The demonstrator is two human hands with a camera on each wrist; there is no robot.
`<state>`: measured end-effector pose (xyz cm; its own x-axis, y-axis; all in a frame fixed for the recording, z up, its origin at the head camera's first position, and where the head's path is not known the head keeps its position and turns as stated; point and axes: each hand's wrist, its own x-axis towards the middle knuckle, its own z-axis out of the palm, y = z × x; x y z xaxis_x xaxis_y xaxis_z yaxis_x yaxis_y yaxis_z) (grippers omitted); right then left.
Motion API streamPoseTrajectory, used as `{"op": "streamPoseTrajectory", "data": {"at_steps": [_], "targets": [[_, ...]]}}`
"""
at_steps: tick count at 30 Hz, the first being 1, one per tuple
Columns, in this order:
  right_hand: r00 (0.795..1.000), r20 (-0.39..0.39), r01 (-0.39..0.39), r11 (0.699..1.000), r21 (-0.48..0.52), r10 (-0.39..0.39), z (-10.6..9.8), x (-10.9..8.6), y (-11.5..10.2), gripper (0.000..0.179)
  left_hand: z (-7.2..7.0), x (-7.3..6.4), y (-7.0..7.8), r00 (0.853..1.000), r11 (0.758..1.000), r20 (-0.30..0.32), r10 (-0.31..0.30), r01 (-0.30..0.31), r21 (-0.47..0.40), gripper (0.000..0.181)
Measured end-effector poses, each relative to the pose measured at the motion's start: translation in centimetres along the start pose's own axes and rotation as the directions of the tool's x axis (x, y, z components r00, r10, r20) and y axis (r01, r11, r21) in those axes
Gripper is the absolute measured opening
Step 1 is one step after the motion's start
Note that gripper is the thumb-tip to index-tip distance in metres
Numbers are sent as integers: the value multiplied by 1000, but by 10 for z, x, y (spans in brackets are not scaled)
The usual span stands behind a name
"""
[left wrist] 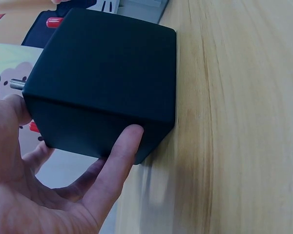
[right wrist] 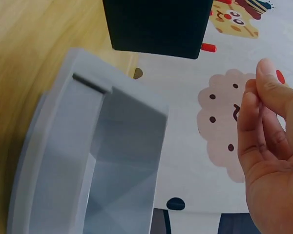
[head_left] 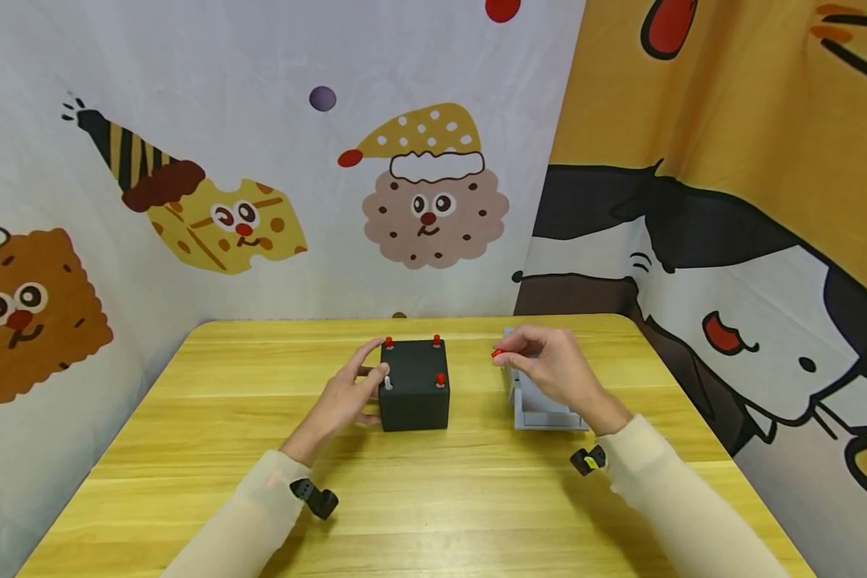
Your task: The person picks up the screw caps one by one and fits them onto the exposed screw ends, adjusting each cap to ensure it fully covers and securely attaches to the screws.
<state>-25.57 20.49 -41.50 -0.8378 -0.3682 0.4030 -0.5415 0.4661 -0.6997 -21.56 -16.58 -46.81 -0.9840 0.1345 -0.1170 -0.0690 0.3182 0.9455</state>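
A black box (head_left: pixel 415 409) stands on the table with metal posts on its top. Three posts carry red caps (head_left: pixel 441 380); the front-left threaded post (head_left: pixel 388 384) is bare. My left hand (head_left: pixel 347 393) lies along the box's left side, fingers spread against it, thumb beside the bare post. In the left wrist view one straight finger (left wrist: pixel 115 170) touches the side face. Above the left edge of a grey tray (head_left: pixel 549 420), my right hand (head_left: pixel 556 365) pinches a small red cap (head_left: pixel 498 352) between thumb and fingertips. In the right wrist view that cap is hidden behind the fingers.
The grey tray, with raised walls and a compartment (right wrist: pixel 127 141), stands right of the box. Both are on a wooden table (head_left: pixel 470 506). A printed cloth (head_left: pixel 260 120) hangs behind the table's far edge. Each wrist wears a small black camera (head_left: pixel 316 498).
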Motion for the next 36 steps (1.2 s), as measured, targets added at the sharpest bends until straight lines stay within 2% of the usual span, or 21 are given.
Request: {"op": "streamPoseTrajectory", "data": {"at_steps": [6,10,16,22,28,36], "targets": [[998,-13,60,995,80,-59,6,1,-2,16,0,0,0,1000,1000,-1,0,0,-16,64],[998,1,69,992,110,-69,10,0,-3,21,0,1,0,1000,999,6,-4,5,-35,64],[998,16,55,996,66,-56,11,-3,-9,20,2,0,1,1000,999,7,-9,10,-36,64],[996,-5,87,996,6,-87,13,-4,-11,18,2,0,2,1000,999,13,-10,11,-43,63],[994,9,113,994,7,-113,13,-2,-16,17,0,1,0,1000,999,14,-13,13,-42,63],[994,37,104,995,6,-104,17,-2,-28,17,1,0,0,1000,999,18,-16,17,-49,65]]}}
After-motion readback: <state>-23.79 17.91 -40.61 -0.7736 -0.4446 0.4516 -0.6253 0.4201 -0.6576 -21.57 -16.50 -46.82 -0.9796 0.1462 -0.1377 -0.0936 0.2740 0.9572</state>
